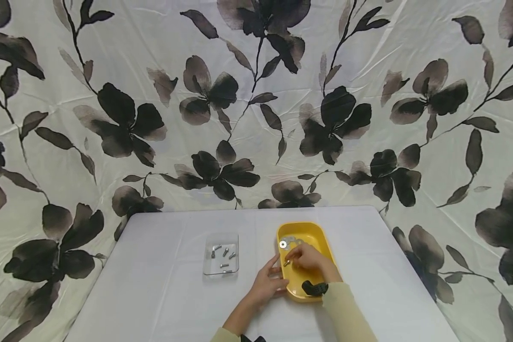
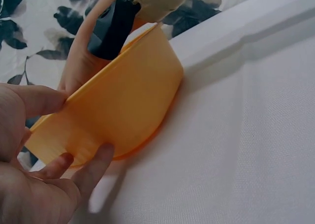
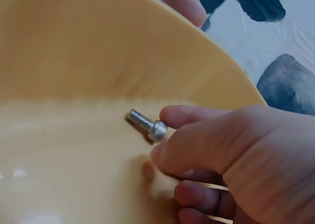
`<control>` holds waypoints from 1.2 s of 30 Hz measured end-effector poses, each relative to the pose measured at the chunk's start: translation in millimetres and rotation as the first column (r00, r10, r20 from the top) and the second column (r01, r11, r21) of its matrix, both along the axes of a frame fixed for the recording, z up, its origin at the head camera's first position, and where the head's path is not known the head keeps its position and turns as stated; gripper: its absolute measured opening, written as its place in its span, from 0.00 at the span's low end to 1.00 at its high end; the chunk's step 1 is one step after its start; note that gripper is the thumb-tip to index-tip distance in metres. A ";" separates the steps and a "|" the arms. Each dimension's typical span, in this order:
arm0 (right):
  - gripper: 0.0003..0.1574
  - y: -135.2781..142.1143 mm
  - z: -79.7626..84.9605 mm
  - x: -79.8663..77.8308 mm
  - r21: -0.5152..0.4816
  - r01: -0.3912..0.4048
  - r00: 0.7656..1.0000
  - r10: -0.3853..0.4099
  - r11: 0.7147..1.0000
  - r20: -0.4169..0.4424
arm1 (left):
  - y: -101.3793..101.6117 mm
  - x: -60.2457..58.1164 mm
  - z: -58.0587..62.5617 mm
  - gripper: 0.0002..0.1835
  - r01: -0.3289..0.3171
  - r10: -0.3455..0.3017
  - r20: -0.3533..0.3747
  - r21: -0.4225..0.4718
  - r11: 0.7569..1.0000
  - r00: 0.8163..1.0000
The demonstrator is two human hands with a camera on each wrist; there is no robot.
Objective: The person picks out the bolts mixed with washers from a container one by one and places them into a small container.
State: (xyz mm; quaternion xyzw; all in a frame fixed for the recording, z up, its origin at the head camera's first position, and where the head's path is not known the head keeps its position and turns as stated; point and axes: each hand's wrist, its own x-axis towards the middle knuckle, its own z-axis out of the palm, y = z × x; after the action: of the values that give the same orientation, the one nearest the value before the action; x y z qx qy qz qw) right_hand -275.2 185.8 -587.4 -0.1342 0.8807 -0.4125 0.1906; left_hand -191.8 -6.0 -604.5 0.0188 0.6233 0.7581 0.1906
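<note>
A yellow tray (image 1: 306,229) stands on the table with a metal screw (image 3: 142,124) at its inner wall. In the right wrist view, my right hand (image 3: 246,150) has thumb and index fingertip at either side of the screw's head, pinching it; the threaded end points away from the fingers. My left hand (image 1: 266,283) rests against the outer left side of the tray. In the left wrist view its spread fingers (image 2: 96,167) touch the yellow wall, one near the rim and others low down. Several flat washers (image 1: 283,244) lie at the tray's far left.
A clear shallow box (image 1: 218,269) with several screws (image 1: 225,252) lies to the left of the tray on the white table (image 1: 166,280). Behind the table hangs a floral cloth (image 1: 256,142). A black strap device (image 1: 314,288) sits on the right wrist, over the tray's near end.
</note>
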 end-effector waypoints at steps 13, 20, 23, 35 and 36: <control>0.10 -6.3 0.3 -1.8 0.000 0.021 1.000 -0.021 1.000 0.012 | -4.9 0.8 6.9 0.46 0.003 -0.003 -0.001 -0.013 1.000 1.000; 0.05 -3.8 -0.6 -1.1 0.027 0.053 0.998 -0.054 0.998 0.042 | -3.8 2.1 4.5 0.46 0.016 -0.016 0.003 0.008 1.000 1.000; 0.03 -1.7 -5.3 0.2 0.025 0.041 0.998 -0.041 0.999 0.038 | -3.3 4.6 3.5 0.47 0.016 -0.016 0.019 0.012 1.000 1.000; 0.04 0.4 -3.1 -0.6 -0.002 0.012 0.997 -0.013 1.000 -0.080 | -10.8 -1.0 2.8 0.43 0.016 -0.016 -0.001 -0.078 0.997 1.000; 0.04 0.4 -0.7 -0.7 0.000 0.014 0.995 -0.014 1.000 -0.103 | -11.7 -1.8 2.4 0.43 0.016 -0.016 -0.002 -0.084 0.996 1.000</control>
State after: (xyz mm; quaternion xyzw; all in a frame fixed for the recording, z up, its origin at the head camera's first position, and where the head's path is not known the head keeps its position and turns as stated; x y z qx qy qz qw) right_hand -275.9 186.3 -588.1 -0.1490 0.8903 -0.4062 0.1420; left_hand -193.6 -17.7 -602.1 0.0170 0.6548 0.7296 0.1963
